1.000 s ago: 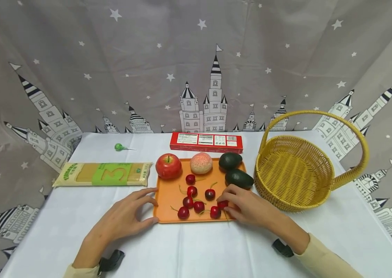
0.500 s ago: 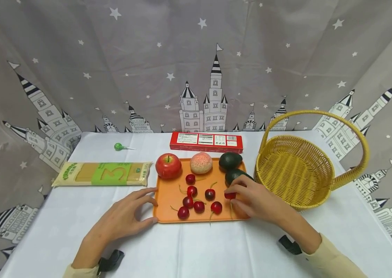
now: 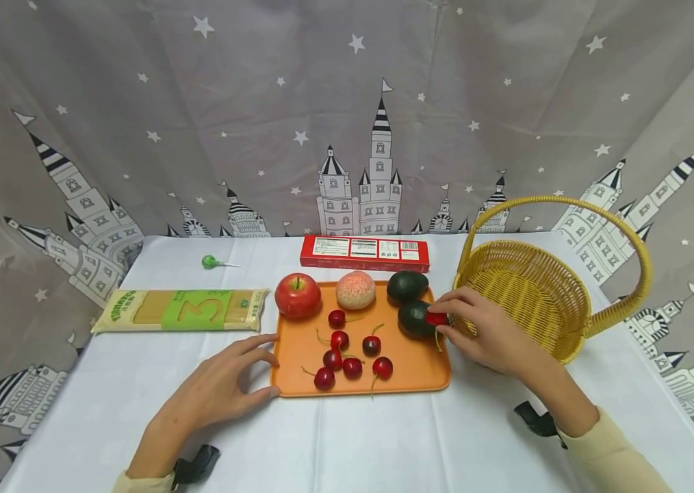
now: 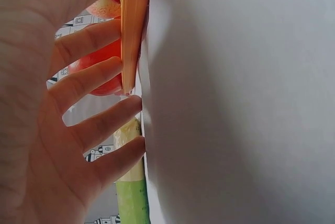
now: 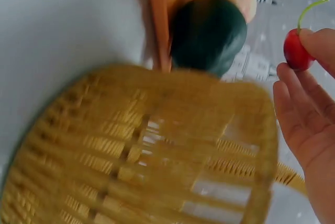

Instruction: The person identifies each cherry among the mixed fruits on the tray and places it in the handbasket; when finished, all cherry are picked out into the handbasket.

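**Right hand [image 3: 487,330] pinches a red cherry [image 3: 437,319] near the 2 o'clock edge of the orange tray [image 3: 417,370]**

Clock directions run from the tray's middle in the head view, with 12 farthest from the person. The right hand's fingers are nearly closed, thumb against fingertips on the cherry; the right wrist view shows it held in the air, stem up, apart from the two avocados [image 3: 407,286] at 1 and 2 o'clock. The left hand [image 3: 220,383], at 8 to 9 o'clock, has its fingers [image 4: 107,118] loosely spread, some tips touching the tray's rim. Seven loose cherries [image 3: 371,344] lie on the tray; an apple [image 3: 298,296] sits at 10 to 11 and a peach [image 3: 356,290] at 12.

On the white-covered counter [image 3: 384,445], a yellow wicker basket [image 3: 559,277] stands at 3 o'clock, a spaghetti packet [image 3: 181,310] lies at 9, a green lollipop [image 3: 209,261] at 10 and a red box [image 3: 364,253] at 12.
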`<act>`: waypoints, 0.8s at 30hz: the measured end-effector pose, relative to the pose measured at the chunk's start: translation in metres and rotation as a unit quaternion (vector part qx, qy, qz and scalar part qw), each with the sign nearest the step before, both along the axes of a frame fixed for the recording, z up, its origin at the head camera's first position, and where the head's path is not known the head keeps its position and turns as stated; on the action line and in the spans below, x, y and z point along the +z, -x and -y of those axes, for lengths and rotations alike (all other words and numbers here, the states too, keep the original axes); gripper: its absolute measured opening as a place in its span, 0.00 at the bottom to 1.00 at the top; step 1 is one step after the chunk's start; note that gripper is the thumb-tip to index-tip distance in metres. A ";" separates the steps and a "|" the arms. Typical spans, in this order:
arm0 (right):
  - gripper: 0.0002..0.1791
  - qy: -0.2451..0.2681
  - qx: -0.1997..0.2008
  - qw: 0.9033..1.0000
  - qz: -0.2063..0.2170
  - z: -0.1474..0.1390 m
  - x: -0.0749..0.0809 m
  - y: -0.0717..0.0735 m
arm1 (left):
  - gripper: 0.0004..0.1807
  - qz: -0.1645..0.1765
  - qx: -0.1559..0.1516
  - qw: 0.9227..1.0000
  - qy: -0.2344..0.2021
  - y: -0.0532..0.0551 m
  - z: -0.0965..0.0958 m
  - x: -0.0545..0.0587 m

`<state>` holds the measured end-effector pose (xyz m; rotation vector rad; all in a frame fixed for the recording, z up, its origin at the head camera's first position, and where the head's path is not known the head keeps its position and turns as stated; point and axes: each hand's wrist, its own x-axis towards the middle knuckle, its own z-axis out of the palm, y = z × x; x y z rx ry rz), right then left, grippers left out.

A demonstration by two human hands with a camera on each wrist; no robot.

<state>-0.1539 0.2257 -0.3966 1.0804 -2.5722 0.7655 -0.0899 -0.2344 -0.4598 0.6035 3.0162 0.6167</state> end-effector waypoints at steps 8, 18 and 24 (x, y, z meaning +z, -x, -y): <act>0.23 0.014 -0.027 1.000 -0.006 -0.030 -0.006 0.013 | 0.19 -0.005 0.001 1.000 0.002 0.000 -0.001 0.000; 0.25 0.040 -0.049 0.998 -0.018 -0.056 -0.010 0.023 | 0.19 -0.004 0.002 1.000 0.002 -0.001 -0.001 0.001; 0.24 0.040 -0.058 0.997 -0.020 -0.067 -0.015 0.029 | 0.18 -0.002 0.003 1.000 -0.002 -0.001 0.000 0.002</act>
